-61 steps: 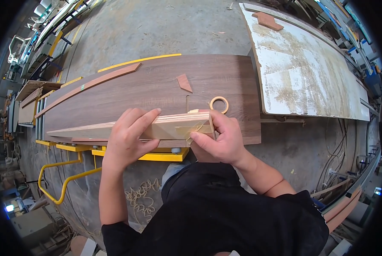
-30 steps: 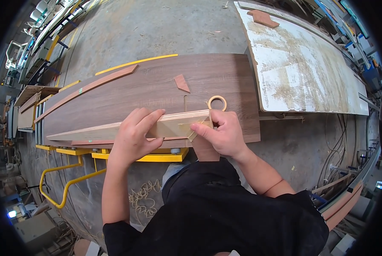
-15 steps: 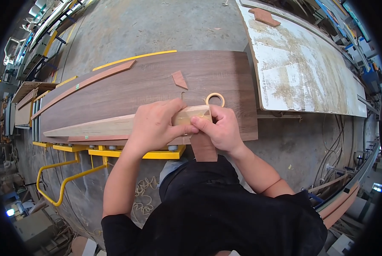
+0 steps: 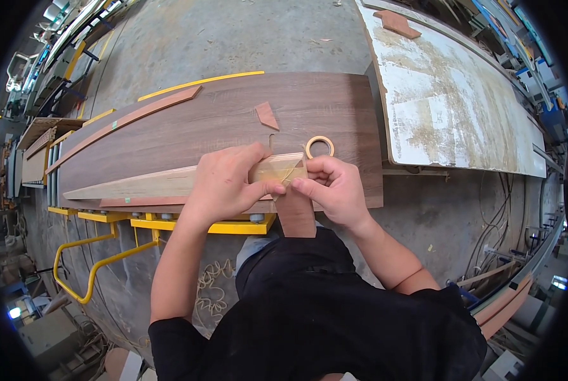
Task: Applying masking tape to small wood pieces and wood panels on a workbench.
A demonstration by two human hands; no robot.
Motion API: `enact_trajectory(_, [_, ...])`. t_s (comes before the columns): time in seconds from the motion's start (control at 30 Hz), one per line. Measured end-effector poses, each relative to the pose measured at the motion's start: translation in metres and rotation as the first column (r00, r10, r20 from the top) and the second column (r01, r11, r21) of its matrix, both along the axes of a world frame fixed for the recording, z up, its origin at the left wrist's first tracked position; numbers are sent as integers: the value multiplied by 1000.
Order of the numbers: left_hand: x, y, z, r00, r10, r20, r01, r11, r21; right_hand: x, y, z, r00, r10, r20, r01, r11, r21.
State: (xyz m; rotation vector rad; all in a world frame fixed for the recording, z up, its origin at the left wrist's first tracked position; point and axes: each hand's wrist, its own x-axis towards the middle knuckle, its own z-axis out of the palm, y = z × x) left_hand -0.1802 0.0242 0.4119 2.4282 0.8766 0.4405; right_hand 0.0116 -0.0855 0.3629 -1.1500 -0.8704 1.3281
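Observation:
A long pale wooden strip (image 4: 144, 186) runs across the dark wood-grain panel, its right end just off the surface. My left hand (image 4: 225, 181) is closed round that end, fingers over the far edge and thumb on the near side. Yellowish translucent tape (image 4: 268, 173) covers the strip's end where a short reddish-brown board (image 4: 296, 214) meets it at an angle and points toward my body. My right hand (image 4: 334, 190) pinches at this corner, thumb and index finger on the tape's edge, which shows a curved fold. Just beyond sits a roll of tape (image 4: 320, 147).
The dark wood-grain panel (image 4: 334, 101) rests on a yellow-framed roller stand (image 4: 242, 227). On it lie a small angled offcut (image 4: 267, 116) and a long reddish strip (image 4: 122, 129). To the right stands a worn white-topped table (image 4: 449, 108). A coiled hose (image 4: 212, 298) lies on the floor.
The short board and taped corner have shifted slightly left. My right thumb has drawn back to the right, and more of the tape with its curved fold now shows between my hands.

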Motion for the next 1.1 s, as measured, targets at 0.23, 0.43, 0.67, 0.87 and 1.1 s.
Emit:
enact_trajectory(0.23, [-3,1,-15,999,-33,14,31,995,92,-6,4,-4,1000,-4,-25,2,999,-44])
enact_trajectory(0.43, [-1,-14,-17,998,-43,-52,50,989,142,-8,5,-13,993,-23,-116,15,997,-70])
enact_trajectory(0.67, [11,-60,-30,961,274,-34,-249,914,322,-20,7,-7,999,16,-48,-19,998,-58])
enact_trajectory(0.87, [4,-62,-32,943,321,85,-331,890,314,-26,10,1,994,99,-44,-102,992,-72])
enact_trajectory(1.1, [-1,-60,-24,933,340,115,-359,881,310,-36,16,-2,970,157,-188,-155,988,23])
